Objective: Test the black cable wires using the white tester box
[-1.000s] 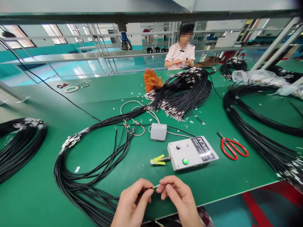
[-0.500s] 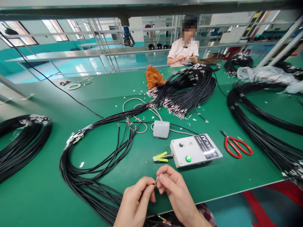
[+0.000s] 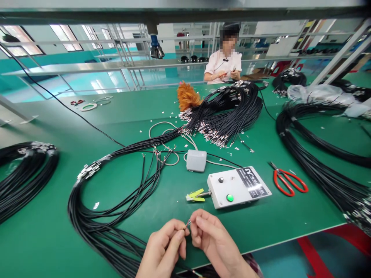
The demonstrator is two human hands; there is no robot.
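Near the table's front edge, my left hand (image 3: 164,245) pinches a black cable close to its end. Thin coloured wires (image 3: 188,224) stick out past the fingertips, and my right hand (image 3: 213,239) has thumb and forefinger closed on their tips. To my left a bundle of black cables (image 3: 84,216) curves over the table, several of its stripped ends fanned out. Beyond my hands lies a white control box (image 3: 239,188) with a lit green button and a yellow-green clip (image 3: 196,195) on its front. Most of the held cable is hidden by my left hand.
Red-handled scissors-like cutters (image 3: 290,183) lie right of the box. A grey foot pedal (image 3: 196,160) sits behind it. Cable coils (image 3: 26,173) flank both sides, with a large cable pile (image 3: 232,112) and an orange duster (image 3: 187,96) farther back. A person (image 3: 223,65) works opposite.
The coloured wires between my hands now show more clearly, and the fingertips have drawn slightly apart. The whole view has shifted a little.
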